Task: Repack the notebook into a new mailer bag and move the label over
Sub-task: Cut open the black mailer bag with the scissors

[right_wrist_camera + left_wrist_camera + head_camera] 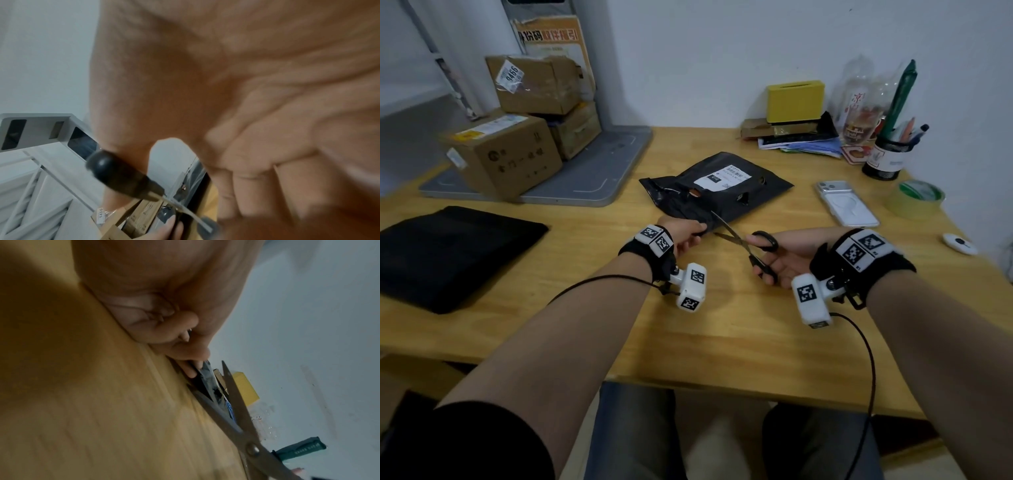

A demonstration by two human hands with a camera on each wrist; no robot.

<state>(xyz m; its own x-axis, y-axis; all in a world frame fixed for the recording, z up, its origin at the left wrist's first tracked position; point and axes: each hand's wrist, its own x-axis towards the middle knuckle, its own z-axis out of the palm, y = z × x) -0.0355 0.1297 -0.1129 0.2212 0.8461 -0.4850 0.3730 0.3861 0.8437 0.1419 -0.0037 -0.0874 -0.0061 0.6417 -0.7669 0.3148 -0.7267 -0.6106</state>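
Note:
A black mailer bag point(722, 192) with a white label point(724, 177) lies mid-table; it has holes in it. My left hand point(686, 234) pinches the bag's near corner point(202, 378). My right hand point(782, 255) holds black-handled scissors point(748, 245), thumb and fingers through the loops. The blades point(230, 402) are spread wide and straddle the bag's near edge beside my left fingers point(185, 352). A flat pile of black material point(448, 253), which may be new mailer bags, lies at the table's left. The notebook is hidden.
Cardboard boxes point(506, 154) sit on a grey scale platform point(585, 178) at the back left. On the right lie a phone point(846, 204), a tape roll point(916, 198), a pen cup point(887, 157), a yellow box point(794, 101) and a small white device point(959, 243).

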